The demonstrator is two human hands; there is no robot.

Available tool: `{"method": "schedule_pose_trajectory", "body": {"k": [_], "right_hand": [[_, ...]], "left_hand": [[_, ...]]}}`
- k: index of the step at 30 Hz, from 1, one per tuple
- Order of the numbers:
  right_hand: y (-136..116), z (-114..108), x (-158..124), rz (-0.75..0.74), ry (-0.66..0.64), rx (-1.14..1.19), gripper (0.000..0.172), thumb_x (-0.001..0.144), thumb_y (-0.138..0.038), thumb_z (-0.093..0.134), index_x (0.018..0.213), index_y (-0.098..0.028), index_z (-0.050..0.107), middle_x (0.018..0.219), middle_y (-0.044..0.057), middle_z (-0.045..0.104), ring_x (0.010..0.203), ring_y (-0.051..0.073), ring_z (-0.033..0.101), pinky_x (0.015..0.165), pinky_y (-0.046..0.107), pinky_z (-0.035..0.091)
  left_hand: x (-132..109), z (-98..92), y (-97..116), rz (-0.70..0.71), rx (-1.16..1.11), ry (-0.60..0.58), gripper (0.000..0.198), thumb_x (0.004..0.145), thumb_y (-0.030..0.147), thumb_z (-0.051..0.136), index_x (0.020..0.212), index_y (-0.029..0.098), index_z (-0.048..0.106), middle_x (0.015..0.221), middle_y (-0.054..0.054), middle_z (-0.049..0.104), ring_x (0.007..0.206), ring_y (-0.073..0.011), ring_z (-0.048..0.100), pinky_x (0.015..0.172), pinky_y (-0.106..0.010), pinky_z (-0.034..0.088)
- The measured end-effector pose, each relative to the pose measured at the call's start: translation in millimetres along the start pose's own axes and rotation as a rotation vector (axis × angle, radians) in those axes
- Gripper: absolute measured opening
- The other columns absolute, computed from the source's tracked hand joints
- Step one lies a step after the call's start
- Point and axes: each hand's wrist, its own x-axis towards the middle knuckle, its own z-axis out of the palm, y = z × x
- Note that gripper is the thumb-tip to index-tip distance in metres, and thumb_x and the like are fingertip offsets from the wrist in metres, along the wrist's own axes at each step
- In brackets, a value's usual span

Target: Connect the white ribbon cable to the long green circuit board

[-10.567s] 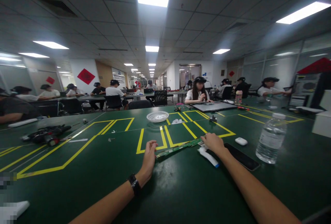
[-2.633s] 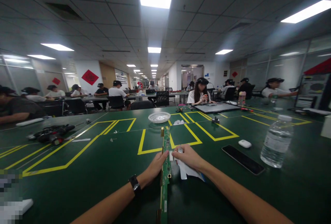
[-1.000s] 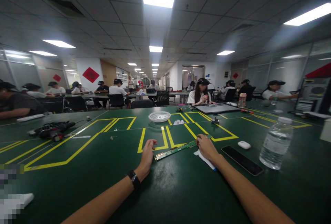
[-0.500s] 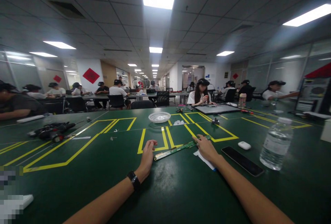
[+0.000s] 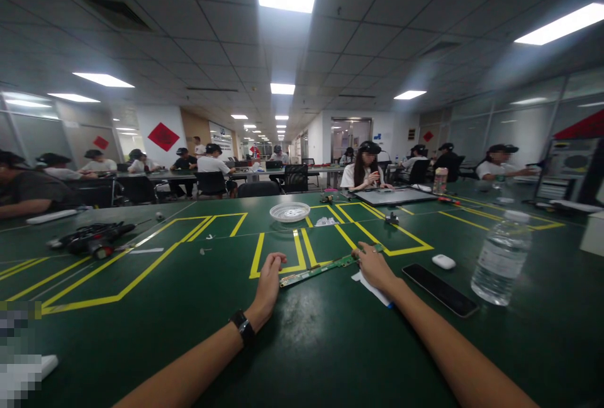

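Observation:
A long narrow green circuit board [image 5: 321, 269] lies flat on the green table [image 5: 311, 345], running from lower left to upper right. My left hand [image 5: 270, 282], a black watch on its wrist, has curled fingers at the board's near left end. My right hand [image 5: 374, 266] rests on the board's far right end, fingers bent down onto it. A white wipe or paper [image 5: 370, 288] lies under my right wrist. Whether either hand grips the board or only presses it cannot be made out.
A black phone [image 5: 438, 289], white earbud case [image 5: 443, 261] and water bottle [image 5: 497, 258] lie to the right. A white dish [image 5: 289, 212] sits ahead, black tools [image 5: 89, 238] at left. Yellow tape lines [image 5: 264, 251] mark the table. Other people sit at desks beyond.
The board, held lengthwise toward me 2.6 s ago, now lies crosswise flat on the table. Over the last second both hands stay at its ends with almost no movement.

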Motion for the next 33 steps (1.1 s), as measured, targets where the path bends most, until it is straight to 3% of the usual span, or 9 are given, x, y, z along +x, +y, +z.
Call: {"method": "schedule_pose_trajectory", "body": {"k": [5, 12, 21, 28, 33], "right_hand": [[-1.6, -0.9, 0.8, 0.057, -0.045, -0.029, 0.052, 0.092, -0.02, 0.033, 0.144, -0.02, 0.033, 0.151, 0.016, 0.022, 0.133, 0.032, 0.029, 0.101, 0.044, 0.03], [-1.8, -1.8, -0.9, 0.073, 0.01, -0.01, 0.032, 0.09, -0.022, 0.038, 0.115, -0.016, 0.057, 0.137, 0.015, 0.04, 0.126, 0.029, 0.036, 0.098, 0.04, 0.032], [-1.4, -1.5, -1.2, 0.076, -0.034, 0.018, 0.034, 0.091, -0.021, 0.033, 0.118, -0.015, 0.053, 0.124, 0.016, 0.05, 0.115, 0.027, 0.045, 0.092, 0.04, 0.035], [1.8, 3.5, 1.4, 0.092, -0.094, -0.065, 0.049, 0.093, -0.024, 0.031, 0.141, -0.018, 0.038, 0.143, 0.017, 0.035, 0.13, 0.033, 0.032, 0.099, 0.048, 0.029], [1.5, 3.0, 0.5, 0.093, -0.055, -0.053, 0.052, 0.092, -0.024, 0.032, 0.144, -0.02, 0.032, 0.143, 0.015, 0.035, 0.127, 0.031, 0.037, 0.099, 0.047, 0.031]], "left_hand": [[0.9, -0.2, -2.5, 0.016, 0.047, 0.005, 0.031, 0.085, 0.045, 0.038, 0.09, 0.021, 0.056, 0.091, -0.005, 0.06, 0.089, -0.0211, 0.053, 0.079, -0.03, 0.041], [0.7, -0.2, -3.3, 0.024, 0.035, -0.01, 0.03, 0.087, 0.044, 0.036, 0.091, 0.021, 0.055, 0.093, -0.004, 0.06, 0.09, -0.0206, 0.053, 0.077, -0.029, 0.041], [2.1, 1.0, -8.3, 0.008, 0.013, -0.014, 0.031, 0.085, 0.047, 0.04, 0.092, 0.021, 0.056, 0.09, -0.004, 0.06, 0.081, -0.0182, 0.053, 0.071, -0.027, 0.04], [2.3, 1.6, -8.2, -0.006, 0.01, -0.04, 0.03, 0.086, 0.044, 0.039, 0.095, 0.022, 0.056, 0.092, -0.004, 0.061, 0.086, -0.0185, 0.053, 0.073, -0.027, 0.04], [1.1, 1.7, -5.5, -0.022, 0.021, -0.042, 0.029, 0.086, 0.043, 0.038, 0.095, 0.021, 0.056, 0.093, -0.004, 0.061, 0.089, -0.0191, 0.054, 0.074, -0.028, 0.041]]}}
